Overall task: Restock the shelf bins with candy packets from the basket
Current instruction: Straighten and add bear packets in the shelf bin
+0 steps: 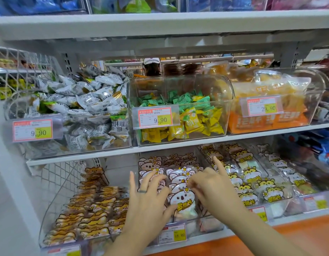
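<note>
Pink-and-white koala packets [182, 202] stand upright in a row, one behind another, inside the clear middle bin [209, 225] on the lower shelf [206, 235]. We have both hands in this bin.

Our left hand [149, 202], with a ring [142, 191] on one finger, has its fingers bent over the tops of the packets farther back. Its little finger is straight and its thumb lies against the left edge of the front packet.

Our right hand [213, 189] has its fingertips gathered at the packet tops near the middle of the row, while its index finger [218, 166] points straight up. The fingers are blurred, so we cannot tell whether either hand grasps a packet or only touches it.

A price tag [172, 235] reading 16.80 sits on the bin's front. Just left is a bin of brown bear packets [93, 215], and just right is one of yellow animal packets [252, 183].

On the upper shelf [160, 150] three more clear bins stand side by side. They hold grey-white wrapped sweets [82, 100] on the left, green and yellow sweets [187, 115] in the middle, and orange bags [267, 108] on the right. Each carries its own price tag.
</note>
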The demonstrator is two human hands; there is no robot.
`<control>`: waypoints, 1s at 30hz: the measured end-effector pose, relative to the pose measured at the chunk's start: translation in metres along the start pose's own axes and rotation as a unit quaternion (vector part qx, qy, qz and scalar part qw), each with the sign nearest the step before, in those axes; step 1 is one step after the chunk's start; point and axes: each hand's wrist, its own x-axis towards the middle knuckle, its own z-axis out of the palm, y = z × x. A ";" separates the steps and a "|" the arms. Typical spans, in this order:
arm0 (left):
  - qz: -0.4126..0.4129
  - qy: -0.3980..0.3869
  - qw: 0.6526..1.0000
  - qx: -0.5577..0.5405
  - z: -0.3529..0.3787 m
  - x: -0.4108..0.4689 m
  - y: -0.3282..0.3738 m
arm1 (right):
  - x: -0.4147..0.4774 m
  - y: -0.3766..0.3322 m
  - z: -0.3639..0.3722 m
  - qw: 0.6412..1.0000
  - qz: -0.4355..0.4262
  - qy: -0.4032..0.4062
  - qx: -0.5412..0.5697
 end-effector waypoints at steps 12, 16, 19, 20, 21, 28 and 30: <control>-0.004 0.037 0.999 0.003 -0.008 -0.006 0.018 | -0.030 0.006 0.004 0.998 -0.003 0.044 0.044; 0.035 0.161 0.985 -0.048 -0.013 -0.034 0.024 | -0.055 -0.005 -0.010 0.987 -0.061 0.118 0.091; 0.037 0.160 0.982 -0.093 -0.002 -0.082 0.025 | -0.084 -0.031 0.001 0.988 -0.032 -0.022 0.146; 0.026 0.129 0.985 -0.107 0.008 -0.105 0.026 | -0.097 -0.044 0.011 0.981 -0.020 -0.115 0.153; 0.007 0.086 0.989 -0.122 0.020 -0.134 0.027 | -0.112 -0.056 0.024 0.965 -0.014 -0.218 0.145; -0.156 -0.417 0.866 -0.227 0.100 -0.297 0.020 | -0.223 -0.093 0.130 0.821 0.034 -0.562 0.088; -0.159 -0.515 0.808 -0.237 0.127 -0.330 0.014 | -0.249 -0.089 0.154 0.789 0.051 -0.607 0.084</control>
